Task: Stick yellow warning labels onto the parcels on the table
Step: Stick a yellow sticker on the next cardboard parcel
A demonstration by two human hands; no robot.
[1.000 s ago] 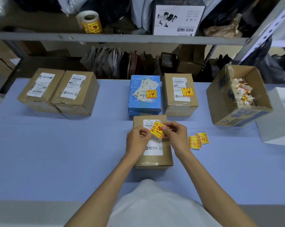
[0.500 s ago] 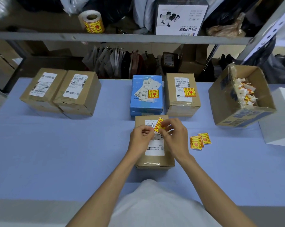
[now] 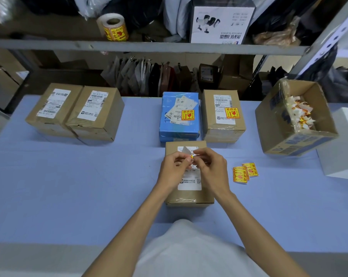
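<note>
Mid-peel, by the look of it: small yellow warning label (image 3: 192,156) pinched between both hands, with a white flap of backing paper (image 3: 186,151) lifting on its far-left side. Left-hand grip (image 3: 173,168) closed to a fingertip pinch at the label's left edge. Right-hand grip (image 3: 212,170) closed the same way at the right edge, other fingers curled under. Both held over the far half of the near brown cardboard parcel (image 3: 189,196), just above its white shipping slip (image 3: 189,181) (most of the sticker hidden behind fingers, so its own long axis hard to call).

Key relation for the coming move: parcel directly beneath the grips, long axis running near to far, slip running the same way. No sideways reach needed, only a short drop. Neither hand clearly nearer; right hand perhaps better placed over the slip's right side.

Far beyond it on the pale blue desk (image 3: 69,186), a blue carton (image 3: 179,128) and a brown taped box (image 3: 223,132), each wearing a yellow sticker. Far left, two brown parcels (image 3: 53,108) (image 3: 95,114) with white slips and no yellow showing. Spare yellow labels (image 3: 245,172) lying just right of the right hand. Far right, an open cardboard box (image 3: 277,124) holding crumpled backing scraps
</note>
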